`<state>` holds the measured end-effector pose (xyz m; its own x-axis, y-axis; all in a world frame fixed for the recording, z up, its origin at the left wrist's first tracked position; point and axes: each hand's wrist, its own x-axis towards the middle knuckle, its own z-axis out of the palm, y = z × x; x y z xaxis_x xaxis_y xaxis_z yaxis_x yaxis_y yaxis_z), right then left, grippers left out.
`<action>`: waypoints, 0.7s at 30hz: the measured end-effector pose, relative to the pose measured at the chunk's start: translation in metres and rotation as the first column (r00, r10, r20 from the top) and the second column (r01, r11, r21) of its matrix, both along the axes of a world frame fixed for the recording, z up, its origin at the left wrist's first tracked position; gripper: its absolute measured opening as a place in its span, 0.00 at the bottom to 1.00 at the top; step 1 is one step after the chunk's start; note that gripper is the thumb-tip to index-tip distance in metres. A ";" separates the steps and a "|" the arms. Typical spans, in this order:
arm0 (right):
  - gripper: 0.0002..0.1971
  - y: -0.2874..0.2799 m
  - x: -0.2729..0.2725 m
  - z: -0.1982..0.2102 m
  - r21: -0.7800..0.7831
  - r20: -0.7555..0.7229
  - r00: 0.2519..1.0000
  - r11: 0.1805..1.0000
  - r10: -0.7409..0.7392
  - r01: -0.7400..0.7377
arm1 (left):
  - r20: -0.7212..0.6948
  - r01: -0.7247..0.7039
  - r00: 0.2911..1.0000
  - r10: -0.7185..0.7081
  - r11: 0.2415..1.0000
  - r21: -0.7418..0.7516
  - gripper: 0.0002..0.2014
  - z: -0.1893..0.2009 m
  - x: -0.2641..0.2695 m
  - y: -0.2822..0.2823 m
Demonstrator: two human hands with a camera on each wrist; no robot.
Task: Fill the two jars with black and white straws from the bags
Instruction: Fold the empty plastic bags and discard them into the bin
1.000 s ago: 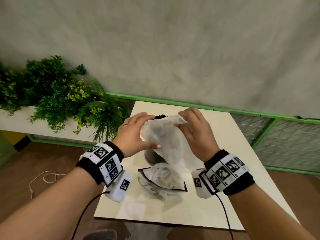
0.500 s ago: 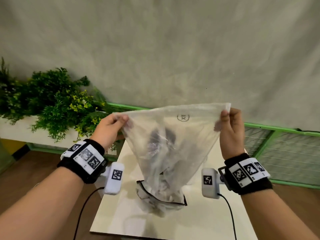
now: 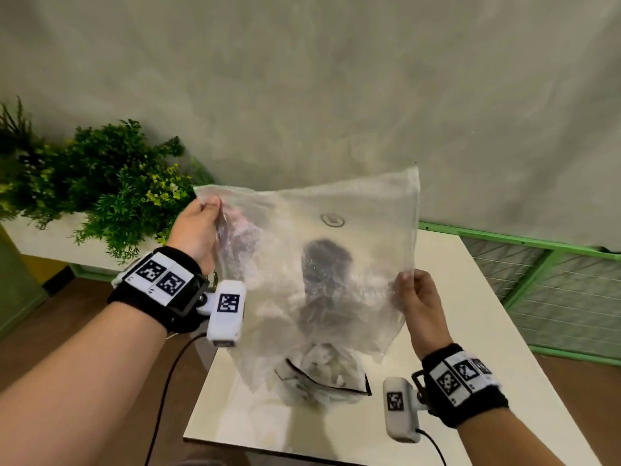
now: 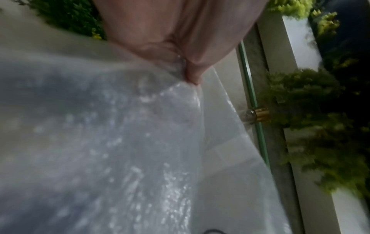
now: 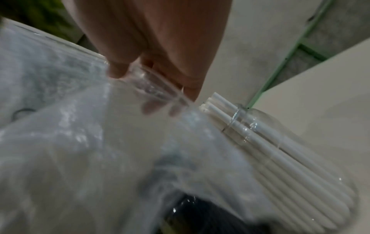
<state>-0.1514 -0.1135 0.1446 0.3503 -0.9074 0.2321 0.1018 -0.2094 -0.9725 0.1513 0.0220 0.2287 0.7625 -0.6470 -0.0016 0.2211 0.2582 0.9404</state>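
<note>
While I look down past my arms, I see the pale, smooth table [image 3: 477, 317], a flat shape with straight edges, and its right side is bare. Behind its far edge runs a green rail [image 3: 524, 240], and bushy green plants [image 3: 100, 183] stand off its left edge.

I hold a big clear bag [image 3: 319, 264] up in the air over the middle of the table. It is thin, crinkly and shiny, and it looks empty. My left hand [image 3: 198, 230] pinches its top left corner between thumb and fingers. My right hand [image 3: 420, 304] pinches its right edge lower down, with fingers curled onto the plastic, so the bag hangs tilted.

Near the front edge of the table lies a second bag [image 3: 322, 381], crumpled, with a dark line along its rim. I cannot tell what is in it.

Through the bag I see a dark blurry jar [image 3: 322, 264] with black straws. In the right wrist view a round glass jar [image 5: 300, 142] stands on the table just beside the bag, full of smooth white straws [image 5: 260, 142] that poke out of its neck.
</note>
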 end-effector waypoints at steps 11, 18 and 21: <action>0.10 0.015 0.025 -0.010 0.185 0.026 0.999 0.982 -0.023 0.017 | -0.032 -0.076 0.997 0.076 0.997 -0.007 0.12 -0.007 0.012 0.010; 0.09 0.009 0.041 -0.013 0.226 0.082 0.978 0.960 -0.190 0.167 | -0.211 0.548 0.830 -0.516 0.683 0.483 0.32 -0.085 -0.050 0.031; 0.13 0.001 0.031 -0.019 0.045 -0.096 0.956 0.958 -0.277 0.282 | -0.156 0.430 0.898 -0.411 0.749 0.503 0.19 -0.099 -0.056 0.027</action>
<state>-0.1205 -0.1123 0.1253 0.0975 -0.9828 0.1566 -0.0392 -0.1610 -0.9862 0.0950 0.0488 0.1294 0.4064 -0.7972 -0.4463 0.2253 -0.3860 0.8946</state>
